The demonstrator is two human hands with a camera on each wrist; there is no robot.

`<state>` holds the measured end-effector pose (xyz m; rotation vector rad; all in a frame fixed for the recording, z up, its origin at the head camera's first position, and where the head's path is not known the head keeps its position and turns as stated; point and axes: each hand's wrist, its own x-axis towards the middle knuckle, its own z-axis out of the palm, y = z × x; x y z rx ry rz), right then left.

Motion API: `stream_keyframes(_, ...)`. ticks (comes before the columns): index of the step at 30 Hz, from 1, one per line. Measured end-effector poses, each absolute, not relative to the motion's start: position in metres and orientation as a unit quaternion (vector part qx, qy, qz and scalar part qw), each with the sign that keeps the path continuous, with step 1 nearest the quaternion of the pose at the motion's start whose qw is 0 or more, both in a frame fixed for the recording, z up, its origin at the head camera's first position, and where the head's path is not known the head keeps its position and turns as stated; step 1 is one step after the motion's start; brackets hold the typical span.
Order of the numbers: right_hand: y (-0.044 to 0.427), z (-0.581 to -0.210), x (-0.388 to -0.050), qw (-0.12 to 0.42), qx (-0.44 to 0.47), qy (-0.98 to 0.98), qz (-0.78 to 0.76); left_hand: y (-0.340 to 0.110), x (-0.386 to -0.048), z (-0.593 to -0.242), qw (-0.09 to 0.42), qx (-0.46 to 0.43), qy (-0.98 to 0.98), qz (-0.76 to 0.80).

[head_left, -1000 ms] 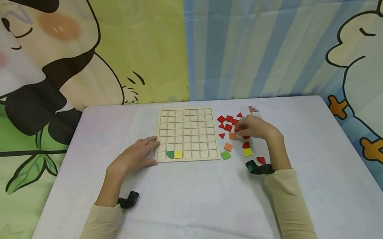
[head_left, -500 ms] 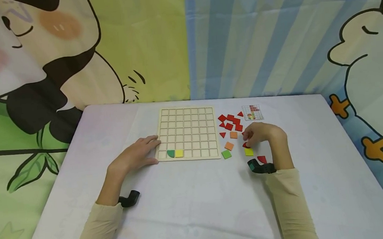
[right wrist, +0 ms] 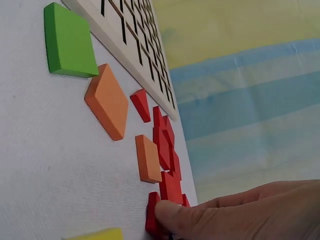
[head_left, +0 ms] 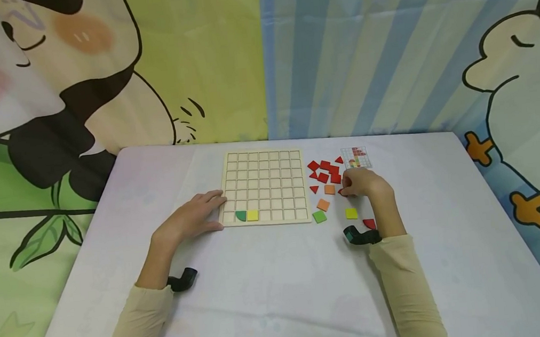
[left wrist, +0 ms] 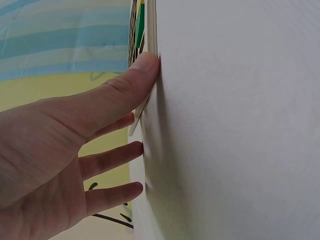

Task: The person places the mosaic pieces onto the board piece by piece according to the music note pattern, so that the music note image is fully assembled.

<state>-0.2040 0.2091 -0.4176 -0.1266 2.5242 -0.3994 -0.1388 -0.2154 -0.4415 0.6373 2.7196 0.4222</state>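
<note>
A pale wooden grid board [head_left: 267, 186] lies flat, with a green rounded piece [head_left: 241, 216] and a yellow square [head_left: 252, 215] in its lower row. At the board's left edge rests my left hand [head_left: 185, 220], its fingers spread; in the left wrist view the thumb of the left hand [left wrist: 65, 140] touches the board's side [left wrist: 152, 35]. My right hand [head_left: 365, 182] pinches a small red piece [head_left: 341, 192] at the tabletop, right of an orange square [head_left: 329, 189]. In the right wrist view, the right hand's [right wrist: 250, 212] thumb covers part of that red piece [right wrist: 151, 215].
Several red pieces [head_left: 323, 178] are grouped right of the board. A printed pattern card [head_left: 356, 158] lies behind my right hand. Nearer me are another orange square [head_left: 323, 204], a green square [head_left: 320, 216], a yellow square [head_left: 351, 213] and a red rounded piece [head_left: 369, 224].
My right hand went from the red group toward me, then back away from me. The red rounded piece behind the loose yellow square has left its place. My left hand has stayed on the board.
</note>
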Motion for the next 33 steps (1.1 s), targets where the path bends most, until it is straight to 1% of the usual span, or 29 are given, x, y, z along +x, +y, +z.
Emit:
stream_keyframes(5,0.208,-0.416,-0.204,0.266,-0.041,0.953,-0.141,-0.214,-0.138,-0.440,0.161,0.221,0.951,0.147)
stream_keyframes(12,0.202,-0.417,-0.204,0.284,-0.079,0.944,-0.147,-0.214,-0.138,-0.439,0.158,0.218,0.952,0.146)
stream_keyframes(20,0.199,-0.420,-0.202,0.284,-0.070,0.945,-0.147,-0.215,-0.138,-0.441,0.157,0.222,0.951,0.146)
stream_keyframes(28,0.200,-0.420,-0.203,0.278,-0.083,0.946,-0.147,-0.216,-0.138,-0.442,0.156,0.224,0.951,0.145)
stream_keyframes(30,0.201,-0.419,-0.203,0.269,-0.093,0.946,-0.155,-0.216,-0.138,-0.442,0.157,0.223,0.951,0.146)
stream_keyframes(33,0.202,-0.415,-0.203,0.234,-0.122,0.944,-0.197,-0.215,-0.139,-0.441,0.158,0.222,0.951,0.146)
